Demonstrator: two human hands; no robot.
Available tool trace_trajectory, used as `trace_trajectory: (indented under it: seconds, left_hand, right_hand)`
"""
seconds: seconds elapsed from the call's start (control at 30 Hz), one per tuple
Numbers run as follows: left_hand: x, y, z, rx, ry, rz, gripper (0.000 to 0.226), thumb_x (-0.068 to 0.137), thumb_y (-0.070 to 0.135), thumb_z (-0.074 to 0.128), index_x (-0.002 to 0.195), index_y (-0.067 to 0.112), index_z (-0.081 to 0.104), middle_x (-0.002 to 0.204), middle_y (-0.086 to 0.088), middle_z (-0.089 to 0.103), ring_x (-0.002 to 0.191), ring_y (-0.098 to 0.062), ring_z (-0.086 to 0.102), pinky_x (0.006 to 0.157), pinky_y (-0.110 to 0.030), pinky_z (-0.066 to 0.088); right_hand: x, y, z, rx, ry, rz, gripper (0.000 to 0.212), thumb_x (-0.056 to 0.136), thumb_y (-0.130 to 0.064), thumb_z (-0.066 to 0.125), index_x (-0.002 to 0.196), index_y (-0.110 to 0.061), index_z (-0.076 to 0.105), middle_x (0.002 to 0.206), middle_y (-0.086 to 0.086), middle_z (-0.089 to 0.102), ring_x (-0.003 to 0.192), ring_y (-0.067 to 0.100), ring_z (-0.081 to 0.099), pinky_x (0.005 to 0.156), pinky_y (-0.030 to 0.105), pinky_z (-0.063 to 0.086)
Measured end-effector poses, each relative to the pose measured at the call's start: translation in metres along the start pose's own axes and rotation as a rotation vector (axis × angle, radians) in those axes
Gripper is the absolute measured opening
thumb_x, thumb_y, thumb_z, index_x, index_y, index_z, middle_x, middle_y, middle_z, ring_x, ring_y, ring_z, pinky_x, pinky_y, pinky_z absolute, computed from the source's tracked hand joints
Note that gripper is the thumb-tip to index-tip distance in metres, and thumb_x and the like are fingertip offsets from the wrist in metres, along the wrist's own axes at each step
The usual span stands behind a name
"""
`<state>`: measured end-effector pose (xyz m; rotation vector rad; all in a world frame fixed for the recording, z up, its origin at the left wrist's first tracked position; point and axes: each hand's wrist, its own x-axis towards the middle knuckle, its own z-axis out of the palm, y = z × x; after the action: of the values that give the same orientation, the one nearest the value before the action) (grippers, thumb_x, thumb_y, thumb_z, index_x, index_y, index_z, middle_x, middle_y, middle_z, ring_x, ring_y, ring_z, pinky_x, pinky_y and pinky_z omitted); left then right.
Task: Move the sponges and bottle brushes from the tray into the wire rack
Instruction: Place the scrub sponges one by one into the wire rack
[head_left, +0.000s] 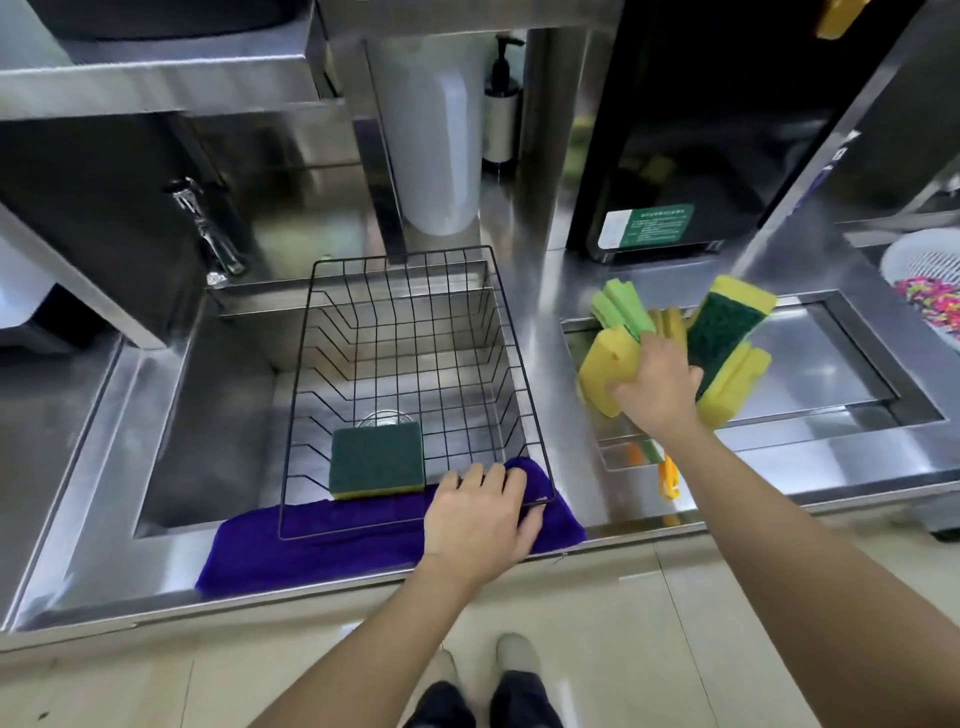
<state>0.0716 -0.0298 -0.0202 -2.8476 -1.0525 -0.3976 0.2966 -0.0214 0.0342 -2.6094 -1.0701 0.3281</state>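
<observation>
A steel counter (545, 322) bears a purple cloth (337, 551), a tray (810, 374) and a soap dispenser (501, 119).

The right hand (655, 387) covers the middle of the bunch of yellow and green sponges (727, 322), so their number is unclear. Under its wrist an orange and yellow plastic object (669, 480) shows only partly.
</observation>
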Motion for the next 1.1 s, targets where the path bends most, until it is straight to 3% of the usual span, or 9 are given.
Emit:
trace_trajectory:
  seconds: [0.1,0.23,0.37,0.47,0.53,0.73,0.97,1.1]
  left_hand:
    - [0.0,0.0,0.0,0.002,-0.001,-0.004,0.038,0.082,0.047,0.042,0.075,0.014,0.06,0.067,-0.003,0.06,0.059,-0.025,0.055,0.054,-0.033,0.043]
    - [-0.004,-0.004,0.001,0.023,0.006,0.021,0.038,0.082,0.046,0.043,0.082,0.013,0.061,0.07,-0.003,0.062,0.061,-0.025,0.055,0.055,-0.034,0.042]
    - [-0.014,-0.016,-0.003,0.032,0.02,0.004,0.041,0.083,0.047,0.043,0.095,0.013,0.063,0.076,-0.003,0.063,0.067,-0.025,0.057,0.064,-0.036,0.044]
    - [-0.022,-0.031,-0.009,0.044,0.021,-0.004,0.039,0.08,0.046,0.044,0.09,0.013,0.062,0.076,-0.002,0.063,0.069,-0.024,0.056,0.069,-0.036,0.046]
    - [-0.048,-0.071,-0.015,0.095,0.024,-0.121,0.039,0.079,0.046,0.044,0.089,0.013,0.062,0.077,-0.003,0.062,0.07,-0.024,0.055,0.07,-0.036,0.046]
    - [-0.058,-0.096,-0.016,0.097,0.093,-0.142,0.033,0.08,0.044,0.055,0.087,0.012,0.059,0.079,-0.003,0.059,0.072,-0.024,0.053,0.067,-0.035,0.041]
    - [-0.062,-0.099,-0.012,0.063,0.152,-0.154,0.028,0.08,0.04,0.056,0.081,0.012,0.056,0.074,-0.004,0.056,0.069,-0.024,0.05,0.063,-0.035,0.039]
    - [-0.062,-0.1,-0.01,0.064,0.181,-0.137,0.028,0.08,0.039,0.056,0.084,0.012,0.058,0.075,-0.004,0.056,0.068,-0.024,0.049,0.061,-0.035,0.037]
  right_hand:
    - [-0.006,-0.018,-0.004,0.198,0.072,-0.05,0.057,0.078,-0.024,0.065,0.128,-0.004,0.046,0.125,0.019,0.049,0.121,0.035,0.045,0.102,0.045,0.035]
    - [-0.015,-0.062,-0.019,0.406,0.107,-0.214,0.058,0.077,-0.02,0.068,0.128,-0.007,0.045,0.121,0.015,0.046,0.112,0.03,0.049,0.091,0.039,0.042]
    - [-0.024,-0.107,-0.019,0.33,0.1,-0.396,0.06,0.08,-0.026,0.067,0.131,-0.009,0.041,0.126,0.013,0.043,0.109,0.031,0.051,0.083,0.039,0.044]
    - [-0.027,-0.121,-0.008,0.214,0.096,-0.455,0.06,0.081,-0.027,0.065,0.133,-0.011,0.039,0.127,0.012,0.042,0.105,0.033,0.054,0.077,0.039,0.045]
    - [-0.044,-0.166,0.021,0.103,0.002,-0.575,0.06,0.08,-0.024,0.066,0.132,-0.011,0.039,0.127,0.013,0.042,0.105,0.034,0.055,0.073,0.039,0.047]
    - [-0.048,-0.185,0.062,-0.158,-0.039,-0.61,0.052,0.081,-0.02,0.066,0.125,-0.006,0.041,0.122,0.016,0.042,0.102,0.032,0.057,0.059,0.034,0.039]
    - [-0.061,-0.208,0.097,-0.132,-0.184,-0.558,0.066,0.076,-0.039,0.073,0.123,-0.006,0.04,0.125,0.013,0.042,0.108,0.03,0.055,0.079,0.042,0.05]
    - [-0.055,-0.209,0.104,-0.029,-0.528,-0.563,0.083,0.074,-0.043,0.073,0.137,-0.01,0.032,0.133,0.013,0.041,0.12,0.03,0.048,0.098,0.045,0.044]
